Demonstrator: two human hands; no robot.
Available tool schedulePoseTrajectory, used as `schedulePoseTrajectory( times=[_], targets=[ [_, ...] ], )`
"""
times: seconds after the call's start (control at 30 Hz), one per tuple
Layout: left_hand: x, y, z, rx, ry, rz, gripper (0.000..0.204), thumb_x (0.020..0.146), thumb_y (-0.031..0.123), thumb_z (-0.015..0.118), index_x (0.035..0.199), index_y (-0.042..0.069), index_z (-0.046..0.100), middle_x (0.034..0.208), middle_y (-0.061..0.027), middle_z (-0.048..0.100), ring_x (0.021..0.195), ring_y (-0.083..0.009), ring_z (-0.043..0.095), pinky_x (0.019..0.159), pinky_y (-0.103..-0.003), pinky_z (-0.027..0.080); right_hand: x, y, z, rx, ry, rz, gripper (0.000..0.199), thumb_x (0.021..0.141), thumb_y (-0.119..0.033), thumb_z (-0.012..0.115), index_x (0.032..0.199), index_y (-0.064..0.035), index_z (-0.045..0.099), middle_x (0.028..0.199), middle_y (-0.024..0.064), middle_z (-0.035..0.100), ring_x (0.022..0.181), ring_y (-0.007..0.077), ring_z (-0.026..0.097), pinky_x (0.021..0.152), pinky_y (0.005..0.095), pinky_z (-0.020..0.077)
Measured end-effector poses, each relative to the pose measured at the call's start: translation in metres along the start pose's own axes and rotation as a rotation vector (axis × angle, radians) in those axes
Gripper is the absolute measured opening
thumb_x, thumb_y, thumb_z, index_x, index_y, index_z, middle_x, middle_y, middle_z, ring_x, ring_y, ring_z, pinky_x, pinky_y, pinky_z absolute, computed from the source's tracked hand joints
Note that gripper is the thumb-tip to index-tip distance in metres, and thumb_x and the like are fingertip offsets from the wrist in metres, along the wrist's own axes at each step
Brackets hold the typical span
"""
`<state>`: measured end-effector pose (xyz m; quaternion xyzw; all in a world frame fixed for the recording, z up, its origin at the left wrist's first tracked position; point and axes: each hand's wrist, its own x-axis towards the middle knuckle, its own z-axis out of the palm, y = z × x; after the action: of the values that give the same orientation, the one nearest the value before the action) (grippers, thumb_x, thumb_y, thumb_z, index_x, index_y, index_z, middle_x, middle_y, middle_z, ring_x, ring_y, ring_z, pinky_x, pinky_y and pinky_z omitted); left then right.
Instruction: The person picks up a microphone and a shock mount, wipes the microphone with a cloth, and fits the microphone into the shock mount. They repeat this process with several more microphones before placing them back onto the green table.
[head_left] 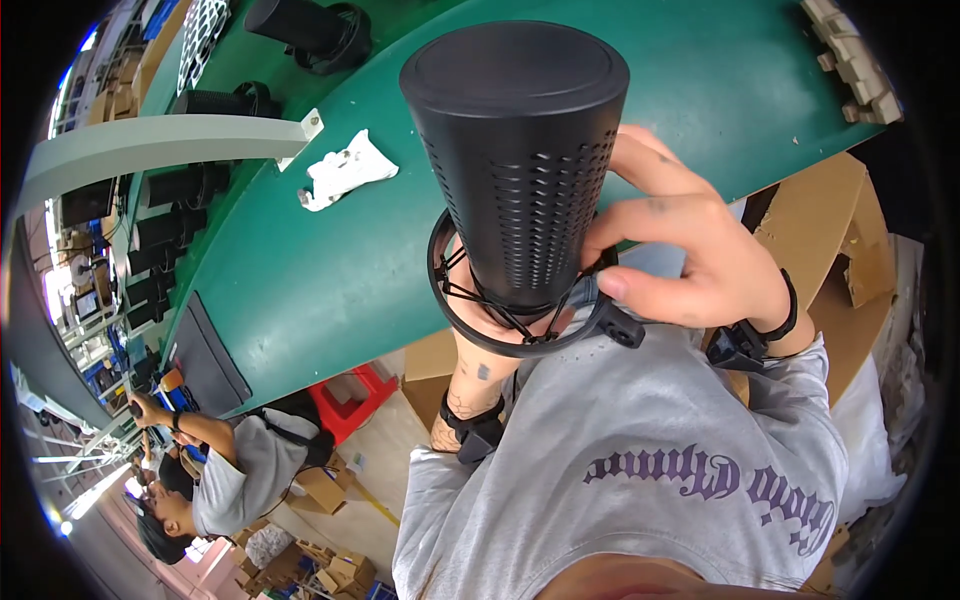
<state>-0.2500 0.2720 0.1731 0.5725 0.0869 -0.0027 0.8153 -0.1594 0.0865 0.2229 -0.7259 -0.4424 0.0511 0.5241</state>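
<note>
- Microphone [515,150], black, perforated: we find it raised before the person's shirt, flat cap toward us, near the bench [330,280] edge.
- Ring mount [535,350], black: circles the microphone's lower end.
- Left hand [462,278]: behind both, probably bearing weight from below; we cannot tell how far its grip closes.
- Right hand [690,235]: grip mostly closed, thumb and forefinger pinching the mount's edge, perhaps to steady it.
- White crumpled packet [350,172]: on bench, apart.

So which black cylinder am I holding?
The big perforated black cylinder in the foreground, with your right hand at its side and a ring mount around its lower part; the other black cylinders sit apart at upper left.
</note>
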Motion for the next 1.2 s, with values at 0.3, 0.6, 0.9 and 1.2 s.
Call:
schedulePoseTrajectory(
  times=[0.3, 0.6, 0.9, 1.2],
  targets=[
    [-0.004, 0.014, 0.007, -0.078, 0.075, -0.119, 0.063, 0.067, 0.004, 0.078, 0.121, 0.0, 0.046, 0.11, -0.0115, 0.061, 0.098, -0.0195, 0.062, 0.084, -0.033, 0.052, -0.015, 0.002, 0.026, 0.552, 0.109, 0.227, 0.005, 0.08, -0.006, 0.063, 0.082, -0.002, 0.066, 0.137, 0.0195, 0.039, 0.134, 0.0358, 0.031, 0.107, 0.0478, 0.0278],
    [-0.002, -0.002, -0.003, 0.286, -0.028, 0.016, 0.08, 0.061, 0.013, 0.085, 0.127, -0.001, 0.042, 0.121, -0.0131, 0.054, 0.109, -0.0223, 0.056, 0.094, -0.037, 0.045, -0.019, -0.007, 0.028, 0.682, 0.141, 0.274, 0.011, 0.081, -0.011, 0.059, 0.082, -0.0009, 0.06, 0.143, 0.022, 0.031, 0.136, 0.036, 0.026, 0.109, 0.0462, 0.0208],
    [-0.027, 0.0, -0.017, 0.061, 0.018, -0.025, 0.082, 0.064, 0.003, 0.079, 0.132, -0.001, 0.034, 0.129, -0.0169, 0.049, 0.114, -0.0248, 0.055, 0.094, -0.036, 0.048, -0.029, 0.026, 0.005, 0.204, 0.557, 0.394, 0.045, 0.085, -0.042, 0.048, 0.107, -0.0028, 0.05, 0.138, 0.0168, 0.042, 0.129, 0.0253, 0.039, 0.106, 0.0428, 0.0286],
    [-0.023, 0.012, -0.002, 0.153, 0.069, -0.016, 0.107, 0.06, 0.01, 0.084, 0.146, 0.001, 0.019, 0.117, -0.0103, 0.057, 0.102, -0.0203, 0.061, 0.092, -0.032, 0.046, -0.014, -0.019, 0.032, 0.642, 0.634, 0.226, 0.109, 0.063, -0.053, 0.079, 0.141, 0.0025, 0.026, 0.126, 0.0152, 0.05, 0.121, 0.0259, 0.048, 0.101, 0.037, 0.0369]
  ],
)
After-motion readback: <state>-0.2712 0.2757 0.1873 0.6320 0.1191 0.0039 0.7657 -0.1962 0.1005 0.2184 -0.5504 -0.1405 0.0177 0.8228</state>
